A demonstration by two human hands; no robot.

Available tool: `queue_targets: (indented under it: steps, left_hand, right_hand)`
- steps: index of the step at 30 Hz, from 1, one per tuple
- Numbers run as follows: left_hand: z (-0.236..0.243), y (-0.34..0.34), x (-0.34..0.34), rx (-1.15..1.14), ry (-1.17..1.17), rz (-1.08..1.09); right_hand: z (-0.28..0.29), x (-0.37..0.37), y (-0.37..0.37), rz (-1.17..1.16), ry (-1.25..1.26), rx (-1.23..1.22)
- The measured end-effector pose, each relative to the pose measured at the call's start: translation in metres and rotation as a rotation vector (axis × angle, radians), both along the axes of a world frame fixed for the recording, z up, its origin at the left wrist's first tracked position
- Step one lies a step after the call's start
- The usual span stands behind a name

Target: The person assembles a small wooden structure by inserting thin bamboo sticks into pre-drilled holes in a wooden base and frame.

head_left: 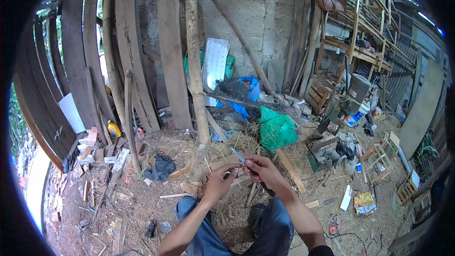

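Above my knees, my right hand (pixel 265 170) is closed around a knife. Its narrow pale blade (pixel 237 155) points up and to the left past my fingers, and a dark end shows below the palm. Just left of it, my left hand (pixel 221 180) is pinched, thumb against fingers, close to the blade. Something small and pale seems to sit between the two hands, too small to name. Under them lie wooden boards (pixel 237 186) on ground strewn with straw.
A green plastic bag (pixel 277 130) lies ahead, with a wooden pole (pixel 195 66) left of it. A dark bag (pixel 161 167) and a yellow bottle (pixel 113 129) are at left. Wooden crates (pixel 377 162) and a gold packet (pixel 365 204) lie at right.
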State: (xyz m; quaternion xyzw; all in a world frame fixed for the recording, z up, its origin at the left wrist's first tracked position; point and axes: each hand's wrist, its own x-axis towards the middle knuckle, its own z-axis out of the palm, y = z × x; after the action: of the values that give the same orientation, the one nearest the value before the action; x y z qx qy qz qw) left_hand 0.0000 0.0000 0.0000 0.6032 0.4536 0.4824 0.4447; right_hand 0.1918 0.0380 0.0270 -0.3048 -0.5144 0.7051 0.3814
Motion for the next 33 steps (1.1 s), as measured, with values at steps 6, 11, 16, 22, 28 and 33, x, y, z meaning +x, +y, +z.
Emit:
queue_targets:
  steps: [6, 11, 16, 22, 28, 33]
  left_hand:
    - [0.004, -0.009, -0.005, 0.045, 0.015, -0.026]
    - [0.01, -0.022, -0.013, -0.017, 0.013, -0.055]
    - [0.009, -0.023, -0.007, 0.086, 0.114, -0.027]
    - [0.001, -0.038, -0.035, 0.002, 0.059, 0.002]
    - [-0.003, -0.013, -0.042, -0.028, -0.078, 0.156]
    - [0.003, 0.002, 0.005, 0.21, 0.196, 0.109]
  right_hand:
    - [0.019, 0.012, 0.006, -0.021, -0.122, -0.022]
    - [0.017, 0.033, 0.021, -0.12, -0.092, -0.027]
    - [0.014, 0.036, 0.025, -0.098, -0.122, -0.012]
    - [-0.011, 0.112, 0.065, -0.567, 0.063, -0.022]
    - [-0.001, 0.069, 0.037, -0.444, 0.0, 0.075]
    - [-0.01, -0.001, 0.005, -0.143, -0.017, 0.046]
